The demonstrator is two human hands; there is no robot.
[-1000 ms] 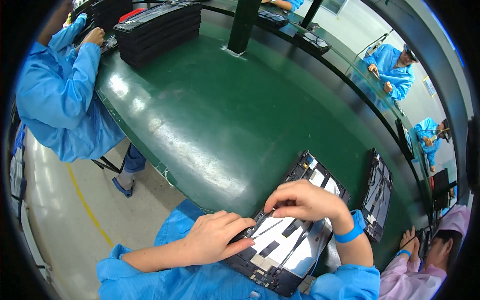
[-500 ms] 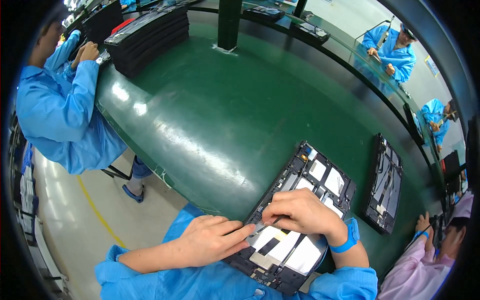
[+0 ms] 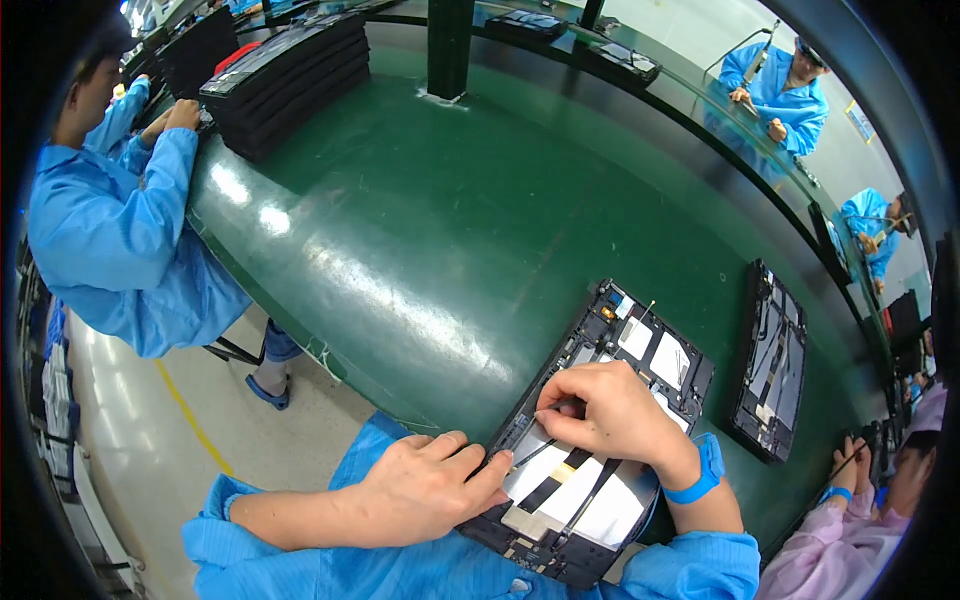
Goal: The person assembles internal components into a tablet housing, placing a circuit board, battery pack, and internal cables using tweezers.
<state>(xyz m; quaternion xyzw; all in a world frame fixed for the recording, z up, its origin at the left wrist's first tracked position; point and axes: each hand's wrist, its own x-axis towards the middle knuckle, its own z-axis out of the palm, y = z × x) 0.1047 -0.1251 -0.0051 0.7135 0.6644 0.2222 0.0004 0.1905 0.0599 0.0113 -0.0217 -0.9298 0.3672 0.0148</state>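
Note:
An opened tablet-like device (image 3: 577,500), black-framed with white panels and dark ribbon strips inside, lies slanted at the table's near edge. My left hand (image 3: 430,488) rests palm down on its left edge, fingers stretched out and slightly bent, with fingertips touching the frame. Over the middle of the device my right hand (image 3: 615,415) is closed in a pinch. A thin dark tool (image 3: 568,407) shows between its thumb and fingers; its exact kind is partly hidden. A narrow dark strip (image 3: 533,455) runs between the two hands. A blue wristband (image 3: 703,470) circles my right wrist.
A second opened device (image 3: 768,365) lies to the right on the green table (image 3: 430,220). At the far left stands a stack of black slabs (image 3: 290,95), near a seated co-worker (image 3: 110,230). A dark post (image 3: 450,50) rises at the back. A co-worker in pink (image 3: 840,550) sits right.
My right hand has lifted slightly up and away from my left hand, with the dark tool now more upright. My left hand stays at the device's edge, shifted slightly.

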